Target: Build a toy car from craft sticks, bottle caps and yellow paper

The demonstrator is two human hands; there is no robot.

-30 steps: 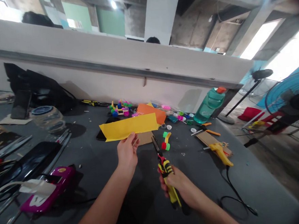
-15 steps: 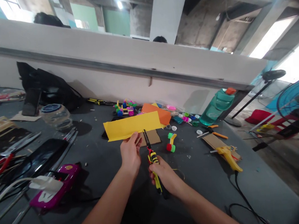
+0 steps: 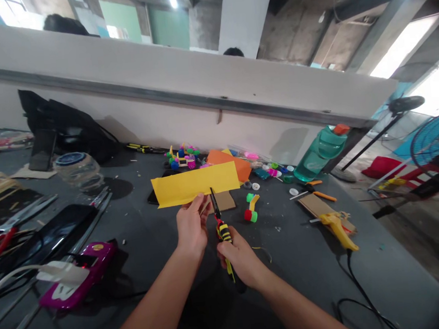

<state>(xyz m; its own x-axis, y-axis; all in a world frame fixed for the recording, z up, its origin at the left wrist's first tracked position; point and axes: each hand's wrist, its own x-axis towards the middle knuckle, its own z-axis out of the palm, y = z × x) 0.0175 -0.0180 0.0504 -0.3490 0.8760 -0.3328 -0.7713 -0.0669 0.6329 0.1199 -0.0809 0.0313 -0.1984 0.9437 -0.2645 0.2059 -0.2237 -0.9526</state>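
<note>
My left hand (image 3: 191, 222) pinches the lower edge of a strip of yellow paper (image 3: 191, 184), held up in front of me above the table. In my right hand (image 3: 236, 253) is a pair of scissors (image 3: 223, 234) with yellow-and-black handles, the fingers wrapped round them. Their dark blades point away from me and meet the paper's lower edge, right of my left fingers. Just beyond, a piece of cardboard (image 3: 224, 201) shows partly beneath the paper. To the right stands a small piece made of green and red caps with a yellow strip (image 3: 252, 210).
Behind the paper lie orange sheets (image 3: 238, 169) and colourful small pieces (image 3: 183, 158). A green bottle (image 3: 318, 155) and a yellow glue gun (image 3: 339, 229) with a trailing cord are at right. At left are a clear jar (image 3: 79, 172), a purple power strip (image 3: 80, 274) and a phone (image 3: 55, 233).
The paper's right end has shifted slightly right and up. The scissors' blades appear a little higher against the paper; both hands keep their hold.
</note>
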